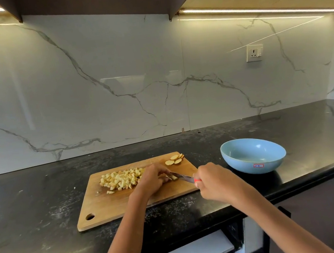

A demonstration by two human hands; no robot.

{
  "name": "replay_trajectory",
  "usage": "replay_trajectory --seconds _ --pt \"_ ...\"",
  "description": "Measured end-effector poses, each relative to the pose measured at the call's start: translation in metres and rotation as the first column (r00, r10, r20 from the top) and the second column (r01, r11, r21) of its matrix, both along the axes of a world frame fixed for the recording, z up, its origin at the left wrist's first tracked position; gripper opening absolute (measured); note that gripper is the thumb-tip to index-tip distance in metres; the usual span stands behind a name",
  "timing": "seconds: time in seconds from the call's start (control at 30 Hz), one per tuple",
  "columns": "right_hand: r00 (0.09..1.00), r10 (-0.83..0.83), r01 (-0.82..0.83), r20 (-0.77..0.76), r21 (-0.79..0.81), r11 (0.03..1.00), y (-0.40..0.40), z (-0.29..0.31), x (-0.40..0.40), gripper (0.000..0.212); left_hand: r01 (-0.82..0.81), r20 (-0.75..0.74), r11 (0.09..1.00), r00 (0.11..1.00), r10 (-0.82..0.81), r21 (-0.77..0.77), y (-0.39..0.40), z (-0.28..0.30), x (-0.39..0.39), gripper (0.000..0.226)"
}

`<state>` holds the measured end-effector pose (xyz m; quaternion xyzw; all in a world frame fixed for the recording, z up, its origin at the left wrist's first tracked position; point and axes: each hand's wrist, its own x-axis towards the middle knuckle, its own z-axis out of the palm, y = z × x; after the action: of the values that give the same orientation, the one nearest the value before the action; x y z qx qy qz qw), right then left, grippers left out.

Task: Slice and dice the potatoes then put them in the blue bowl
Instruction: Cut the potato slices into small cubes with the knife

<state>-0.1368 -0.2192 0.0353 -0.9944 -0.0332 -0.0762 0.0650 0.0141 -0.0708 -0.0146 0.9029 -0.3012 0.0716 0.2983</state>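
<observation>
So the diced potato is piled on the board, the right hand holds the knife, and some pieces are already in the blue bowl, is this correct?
Not quite: in the head view the blue bowl holds no pieces. The rest stands: the diced potato is piled on the board, and the right hand holds the knife.

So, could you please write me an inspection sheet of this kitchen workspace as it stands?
Surface: black stone counter, pale smears; wooden cutting board on it.
Job's things: diced potato pile on the board's left, potato slices at its far right corner; blue bowl right of the board, empty.
Clutter: nothing seen.
Grips: left hand holds potato pieces down; right hand grips the knife, blade at those pieces.
Cables: nothing seen.
Surroundings: marble backsplash, wall socket, lit cabinets above.
</observation>
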Motion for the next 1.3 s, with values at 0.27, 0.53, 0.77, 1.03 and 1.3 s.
replay_trajectory --seconds 0.27,0.53,0.77,1.03,1.3 --pt "0.999 -0.016 0.018 -0.034 0.045 0.999 0.002 -0.014 0.005 0.012 -0.027 0.032 0.998 0.999 0.029 -0.055 0.002 -0.002 0.002 0.035" --pt "1.0 -0.012 0.013 -0.018 0.072 0.997 0.009 -0.022 0.014 0.015 -0.002 -0.012 1.0 1.0 0.002 0.001 0.0 0.002 -0.003 0.034" --pt "1.0 0.008 -0.006 -0.026 0.074 0.997 0.002 -0.015 0.011 0.011 0.007 -0.01 0.999 1.0 -0.006 0.039 0.0 0.003 -0.007 0.031" --pt "0.999 0.02 -0.017 -0.038 0.091 0.996 -0.013 -0.002 0.003 0.017 0.074 -0.006 0.997 0.997 -0.074 0.001 0.001 0.001 -0.006 0.021" --pt "0.999 0.02 -0.016 -0.035 0.098 0.995 -0.005 -0.019 0.011 0.03 0.087 -0.064 0.996 0.994 -0.087 -0.003 -0.002 -0.001 -0.01 0.07"
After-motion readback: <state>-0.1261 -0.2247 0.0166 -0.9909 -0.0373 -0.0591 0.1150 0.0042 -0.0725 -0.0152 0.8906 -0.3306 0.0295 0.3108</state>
